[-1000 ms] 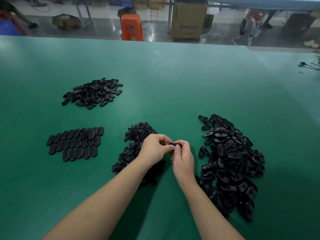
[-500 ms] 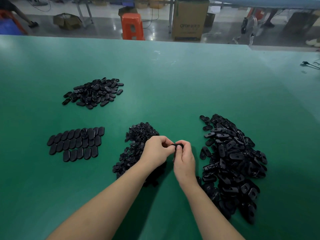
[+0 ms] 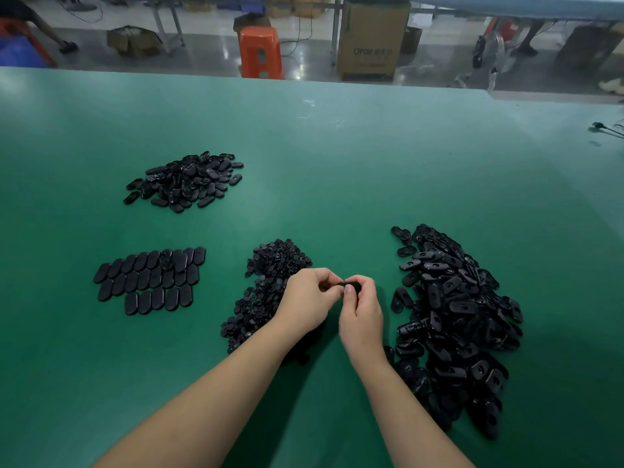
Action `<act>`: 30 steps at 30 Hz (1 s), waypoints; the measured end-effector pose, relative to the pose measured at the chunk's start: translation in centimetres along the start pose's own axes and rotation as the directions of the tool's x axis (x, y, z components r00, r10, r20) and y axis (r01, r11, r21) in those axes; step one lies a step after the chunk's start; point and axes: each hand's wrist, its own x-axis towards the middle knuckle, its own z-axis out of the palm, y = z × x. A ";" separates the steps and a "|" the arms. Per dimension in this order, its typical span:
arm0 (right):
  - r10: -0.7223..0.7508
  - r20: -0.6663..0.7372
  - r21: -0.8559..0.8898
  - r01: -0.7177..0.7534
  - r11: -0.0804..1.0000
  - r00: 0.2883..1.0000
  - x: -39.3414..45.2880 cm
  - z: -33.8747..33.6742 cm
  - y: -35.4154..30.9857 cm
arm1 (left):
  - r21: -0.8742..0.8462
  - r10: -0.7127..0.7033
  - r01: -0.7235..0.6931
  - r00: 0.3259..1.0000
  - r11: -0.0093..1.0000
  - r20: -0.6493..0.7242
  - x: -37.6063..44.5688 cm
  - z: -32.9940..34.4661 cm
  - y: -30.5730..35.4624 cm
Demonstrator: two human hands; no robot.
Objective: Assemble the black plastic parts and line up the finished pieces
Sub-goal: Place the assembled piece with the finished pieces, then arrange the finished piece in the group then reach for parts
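My left hand (image 3: 309, 300) and my right hand (image 3: 361, 312) meet above the green table (image 3: 337, 163), and both pinch one small black plastic part (image 3: 349, 284) between fingertips and thumbs. Most of the part is hidden by my fingers. A heap of small round black inserts (image 3: 266, 285) lies just left of my hands, partly under my left wrist. A big heap of black oval shells (image 3: 452, 319) lies to the right. Finished oval pieces (image 3: 152, 278) lie lined up in three rows at the left.
Another loose pile of black oval pieces (image 3: 185, 180) sits at the back left. Beyond the table's far edge stand an orange stool (image 3: 260, 52) and a cardboard box (image 3: 369, 38) on the floor. A cable (image 3: 607, 128) lies at the right edge.
My hands have stayed together on the part and barely shifted; my fingers have worked slightly around it. The piles and the rows have not moved.
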 end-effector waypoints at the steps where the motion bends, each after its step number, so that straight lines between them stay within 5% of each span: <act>1: -0.002 0.000 -0.002 0.002 1.000 1.000 0.0 0.0 0.0 | 0.018 0.007 -0.007 1.000 1.000 0.000 -0.1 0.0 0.0; 7: 0.022 0.052 0.006 -0.022 1.000 0.998 0.0 0.0 -0.1 | 0.163 0.092 -0.095 0.995 0.982 0.021 -0.2 -0.7 0.2; 14: -0.040 0.030 0.075 0.037 0.996 0.999 -0.4 0.0 -0.3 | 0.471 0.263 -0.248 0.964 0.846 0.036 -0.5 -1.7 0.5; 19: -0.068 0.042 0.044 0.066 0.997 0.997 -0.4 0.1 0.0 | 0.414 0.142 -0.020 0.953 0.910 -0.266 -0.8 -6.2 -1.4; 23: -0.052 0.060 0.027 0.051 0.998 0.997 -0.3 0.1 0.1 | 0.345 -0.052 0.263 0.855 0.901 -0.517 -1.5 -12.0 -6.0; 30: -0.051 0.084 -0.068 0.057 0.996 0.995 -0.2 0.3 -0.1 | 0.341 -0.178 0.491 0.741 0.802 -0.647 -2.9 -18.1 -11.8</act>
